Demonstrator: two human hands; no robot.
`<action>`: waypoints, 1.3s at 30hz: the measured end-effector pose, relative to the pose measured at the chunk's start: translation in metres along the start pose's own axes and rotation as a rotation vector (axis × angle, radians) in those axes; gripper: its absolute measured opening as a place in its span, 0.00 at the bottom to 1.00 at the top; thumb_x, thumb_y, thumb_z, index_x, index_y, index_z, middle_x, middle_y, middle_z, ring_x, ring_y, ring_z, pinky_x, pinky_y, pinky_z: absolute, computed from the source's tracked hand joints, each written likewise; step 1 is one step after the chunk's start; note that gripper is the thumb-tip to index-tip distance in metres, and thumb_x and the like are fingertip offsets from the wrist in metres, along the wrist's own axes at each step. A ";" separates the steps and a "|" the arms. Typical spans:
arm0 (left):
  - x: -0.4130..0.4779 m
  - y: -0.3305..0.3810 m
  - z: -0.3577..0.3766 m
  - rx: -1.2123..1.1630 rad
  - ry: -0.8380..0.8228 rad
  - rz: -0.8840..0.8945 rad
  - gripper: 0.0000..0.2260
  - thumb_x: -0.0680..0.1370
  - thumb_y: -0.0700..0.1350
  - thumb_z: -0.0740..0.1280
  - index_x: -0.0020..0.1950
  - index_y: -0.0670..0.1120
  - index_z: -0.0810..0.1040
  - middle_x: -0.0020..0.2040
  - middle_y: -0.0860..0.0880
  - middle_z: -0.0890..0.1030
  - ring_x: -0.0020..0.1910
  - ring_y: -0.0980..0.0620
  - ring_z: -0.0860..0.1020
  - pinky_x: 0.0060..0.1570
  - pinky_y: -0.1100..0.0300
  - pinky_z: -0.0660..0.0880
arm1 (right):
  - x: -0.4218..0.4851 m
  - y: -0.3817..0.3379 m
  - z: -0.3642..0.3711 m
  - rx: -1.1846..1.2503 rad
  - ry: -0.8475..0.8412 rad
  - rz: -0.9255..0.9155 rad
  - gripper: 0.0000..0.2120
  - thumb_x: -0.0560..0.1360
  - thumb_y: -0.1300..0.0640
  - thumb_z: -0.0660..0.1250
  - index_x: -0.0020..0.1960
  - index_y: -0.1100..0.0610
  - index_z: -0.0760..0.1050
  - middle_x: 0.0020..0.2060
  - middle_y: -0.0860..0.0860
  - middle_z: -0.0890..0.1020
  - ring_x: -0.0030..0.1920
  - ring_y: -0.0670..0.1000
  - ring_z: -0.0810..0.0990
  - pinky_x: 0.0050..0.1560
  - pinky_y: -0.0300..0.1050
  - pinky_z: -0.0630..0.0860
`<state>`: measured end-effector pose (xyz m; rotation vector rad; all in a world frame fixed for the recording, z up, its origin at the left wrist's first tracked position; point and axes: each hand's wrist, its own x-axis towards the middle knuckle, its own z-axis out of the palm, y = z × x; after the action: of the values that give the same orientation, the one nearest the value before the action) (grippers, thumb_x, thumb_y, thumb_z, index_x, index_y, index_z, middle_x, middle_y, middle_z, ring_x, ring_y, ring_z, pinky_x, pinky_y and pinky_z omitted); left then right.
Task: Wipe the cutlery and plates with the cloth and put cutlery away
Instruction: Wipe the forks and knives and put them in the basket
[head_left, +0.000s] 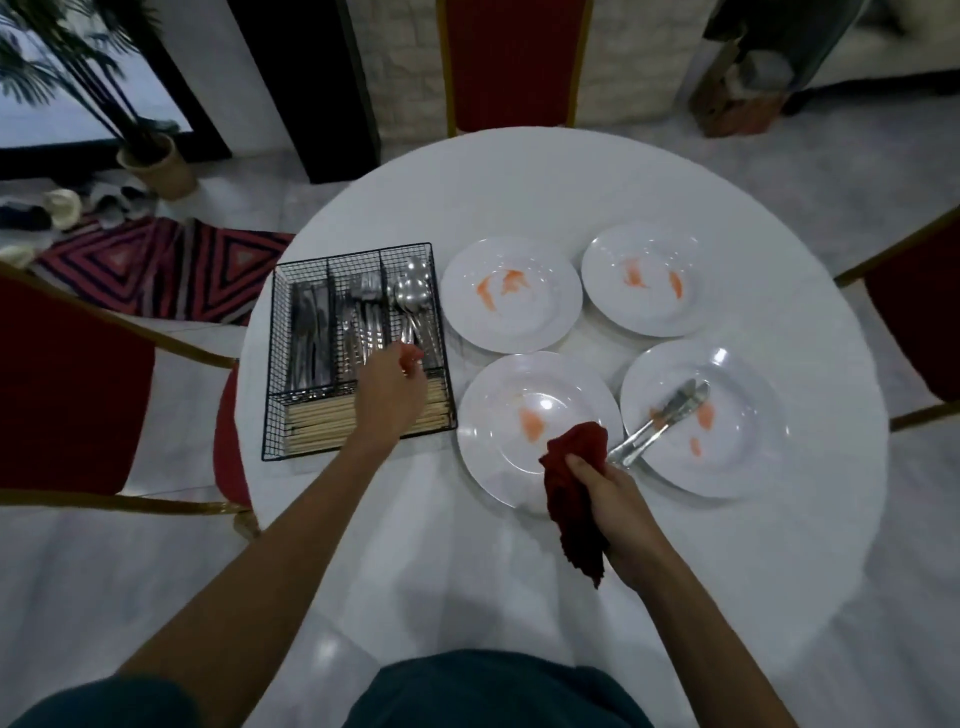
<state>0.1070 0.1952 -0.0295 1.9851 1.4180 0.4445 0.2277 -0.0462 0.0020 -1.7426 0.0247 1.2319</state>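
- My left hand (388, 387) reaches over the black wire cutlery basket (278, 358). Its fingers curl down at the near end of the right-hand compartment, among the handles of the steel spoons (413, 296).
- I cannot tell whether it pinches a handle or holds nothing. The fingertips look red, and I cannot identify why.
- The basket is sorted by type, with dark-handled knives (309, 338) on the left and steel forks (363, 312) in the middle. Pale wooden chopsticks (317, 423) lie crosswise along the front. My judgement is that the hand is over the spoon slot to keep that sorting.
- My right hand (608, 493) grips the dark red cloth (574, 462) in a closed fist. The bunched top sits over the rim of the near-left white round plate (498, 415) and the tail hangs toward me. It is probably parked there so wiping can resume without a re-grip.
- 2 steel table knives (660, 423) lie side by side on the near-right white plate (748, 431), handles over its rim toward the cloth. They are likely next.
- All 4 plates carry orange smears, including the far-left plate (540, 317) and the far-right plate (649, 312). I judge the plate wiping not yet done.
- Everything stands on the round white table (519, 197), with the basket just beside the 2 left plates.
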 end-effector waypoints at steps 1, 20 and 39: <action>-0.015 0.008 0.011 -0.033 -0.055 0.019 0.10 0.78 0.38 0.66 0.57 0.43 0.83 0.52 0.47 0.84 0.47 0.53 0.78 0.48 0.61 0.72 | -0.001 0.002 -0.003 0.033 0.016 -0.012 0.12 0.83 0.51 0.64 0.57 0.57 0.81 0.40 0.59 0.86 0.35 0.57 0.84 0.36 0.49 0.78; -0.110 0.101 0.164 0.223 -0.560 0.241 0.10 0.80 0.52 0.65 0.52 0.47 0.79 0.49 0.47 0.83 0.51 0.45 0.80 0.49 0.51 0.78 | -0.033 0.055 -0.079 0.293 0.280 0.007 0.18 0.85 0.47 0.58 0.59 0.60 0.79 0.44 0.62 0.87 0.46 0.65 0.87 0.43 0.57 0.82; -0.181 0.122 0.095 -0.202 -0.863 -0.050 0.02 0.73 0.40 0.68 0.42 0.45 0.80 0.39 0.46 0.83 0.42 0.47 0.82 0.43 0.53 0.80 | -0.030 0.047 -0.071 0.252 0.225 -0.051 0.17 0.85 0.50 0.59 0.58 0.61 0.82 0.49 0.59 0.87 0.50 0.56 0.87 0.54 0.52 0.83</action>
<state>0.1869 -0.0274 0.0005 1.6466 0.8231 -0.2736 0.2395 -0.1352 -0.0063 -1.6403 0.2555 0.9468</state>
